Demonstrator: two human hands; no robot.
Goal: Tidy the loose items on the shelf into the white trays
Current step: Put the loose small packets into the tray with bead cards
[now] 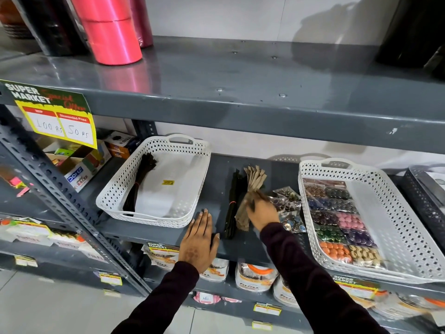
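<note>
While left hand (199, 239) rests flat, open, right hand (261, 213) fingers grip tan bundle (252, 182).

Two trays sit on the shelf (240, 165), left tray (154, 213) and right tray (395, 208) well apart; between them lie a zip bundle (232, 203), a bundle of paper bags (250, 186) beside it, and button packets (290, 208) just beside the right tray, which holds more packets (337, 220)
</note>
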